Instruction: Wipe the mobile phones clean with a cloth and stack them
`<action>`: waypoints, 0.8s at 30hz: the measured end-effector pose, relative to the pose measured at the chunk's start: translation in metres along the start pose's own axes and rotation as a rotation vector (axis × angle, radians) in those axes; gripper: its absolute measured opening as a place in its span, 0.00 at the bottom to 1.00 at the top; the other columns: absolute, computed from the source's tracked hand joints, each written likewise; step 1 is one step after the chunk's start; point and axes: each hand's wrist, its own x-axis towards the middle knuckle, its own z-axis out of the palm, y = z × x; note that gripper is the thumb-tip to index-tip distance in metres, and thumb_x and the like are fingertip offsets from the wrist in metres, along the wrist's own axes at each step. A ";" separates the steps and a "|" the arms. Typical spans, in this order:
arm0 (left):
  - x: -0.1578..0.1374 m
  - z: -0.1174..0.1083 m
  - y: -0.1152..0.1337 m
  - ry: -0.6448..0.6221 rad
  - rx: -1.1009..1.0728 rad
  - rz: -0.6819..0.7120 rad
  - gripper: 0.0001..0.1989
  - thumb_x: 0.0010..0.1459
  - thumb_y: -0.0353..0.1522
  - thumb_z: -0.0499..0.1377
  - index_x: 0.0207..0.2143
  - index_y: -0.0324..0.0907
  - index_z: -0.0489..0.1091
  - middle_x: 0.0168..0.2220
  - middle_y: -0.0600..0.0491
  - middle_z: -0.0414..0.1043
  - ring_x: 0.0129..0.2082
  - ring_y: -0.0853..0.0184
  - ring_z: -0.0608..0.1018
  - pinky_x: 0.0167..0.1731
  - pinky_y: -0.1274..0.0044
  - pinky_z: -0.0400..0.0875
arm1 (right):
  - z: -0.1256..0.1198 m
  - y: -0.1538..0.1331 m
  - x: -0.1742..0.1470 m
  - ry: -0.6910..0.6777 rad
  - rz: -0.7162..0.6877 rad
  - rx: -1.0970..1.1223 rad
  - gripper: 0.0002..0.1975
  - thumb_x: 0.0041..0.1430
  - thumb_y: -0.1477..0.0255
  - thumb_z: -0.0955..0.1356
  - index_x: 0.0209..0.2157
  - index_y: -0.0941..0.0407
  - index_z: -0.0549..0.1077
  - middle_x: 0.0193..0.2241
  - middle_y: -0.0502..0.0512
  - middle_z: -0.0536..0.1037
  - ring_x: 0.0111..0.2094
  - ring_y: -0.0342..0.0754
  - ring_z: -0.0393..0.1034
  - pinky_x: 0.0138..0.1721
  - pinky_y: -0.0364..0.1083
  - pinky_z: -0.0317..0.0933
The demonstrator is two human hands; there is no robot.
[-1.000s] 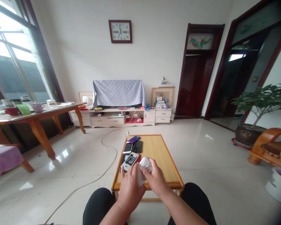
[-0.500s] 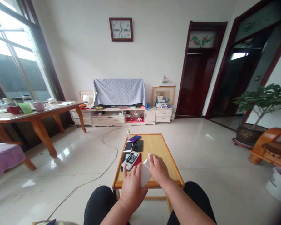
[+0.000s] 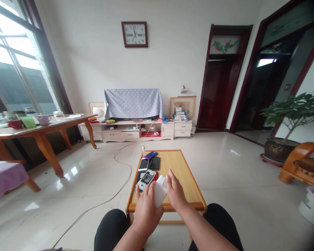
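Observation:
My left hand is closed round the lower left side of a white flat phone-sized thing with rounded corners, tilted above the table's near edge. Pressed against its upper right edge are the fingers of my right hand. Just left of them lies a phone with its back off and its battery showing, partly over something red. Farther back are a white-framed phone, a purple-blue phone and a dark flat case or phone.
The small wooden table stands between my knees. A pump bottle is at its far left corner. On the floor a cable runs to the left. Beyond are a TV cabinet, a larger table and a potted plant.
The white thing has turned so more of its upper end shows, and my right hand has shifted slightly along its edge. My left hand keeps its hold.

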 end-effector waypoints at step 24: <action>-0.001 -0.004 -0.011 -0.032 0.037 0.043 0.40 0.44 0.27 0.55 0.64 0.43 0.57 0.54 0.45 0.72 0.56 0.55 0.72 0.67 0.51 0.32 | -0.014 -0.001 -0.007 -0.029 0.223 0.405 0.27 0.61 0.44 0.62 0.35 0.55 0.74 0.30 0.54 0.76 0.33 0.50 0.70 0.34 0.45 0.62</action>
